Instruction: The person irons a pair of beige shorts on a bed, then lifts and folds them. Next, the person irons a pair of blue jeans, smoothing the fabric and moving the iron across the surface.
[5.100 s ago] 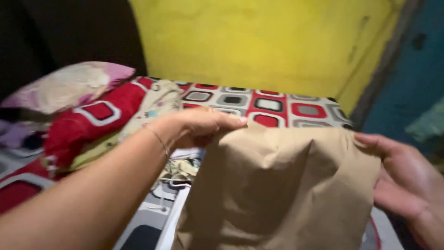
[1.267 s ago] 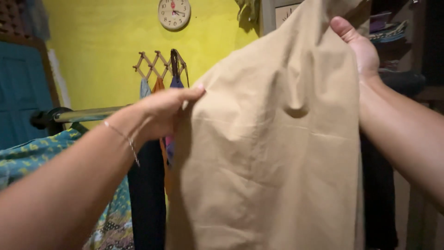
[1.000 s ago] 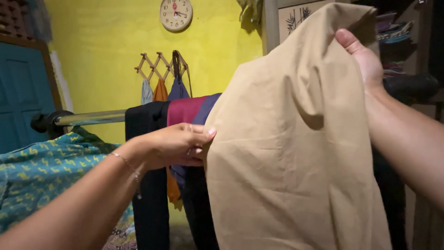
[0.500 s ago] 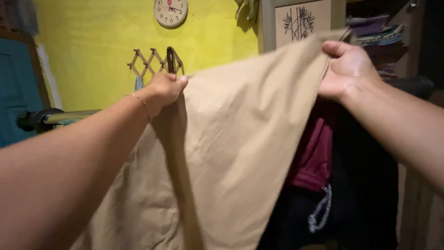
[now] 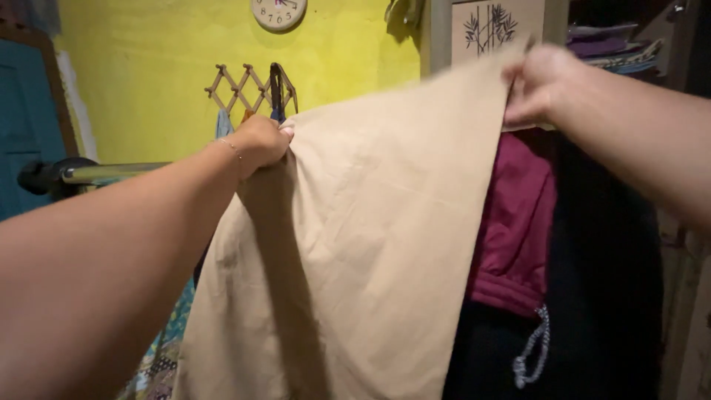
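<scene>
Beige cotton-like cloth (image 5: 370,244) fills the middle of the frame, stretched between both hands and hanging down to the lower edge. Half a second ago its top edge ran nearly the same way; since then the view has drawn closer, the clock (image 5: 278,10) has slid to the very top, and more of the dark red garment (image 5: 515,222) shows to the right of the cloth.

At the far left a metal rail (image 5: 111,172) runs out from a teal door (image 5: 26,126). Above it, on the yellow wall (image 5: 148,52), is a wooden folding peg rack (image 5: 241,87). The left hand (image 5: 261,141) sits just left of centre, its fingers (image 5: 285,133) closed tight on a bunched fold of the cloth's upper edge.

Right of centre a framed plant drawing (image 5: 489,26) hangs at the top. The right hand (image 5: 537,85), blurred, is in the upper right, its fingers pinching the cloth's highest corner. Below it the dark red garment hangs with a pale braided cord (image 5: 535,355) dangling against black clothing (image 5: 600,296). No container shows anywhere.
</scene>
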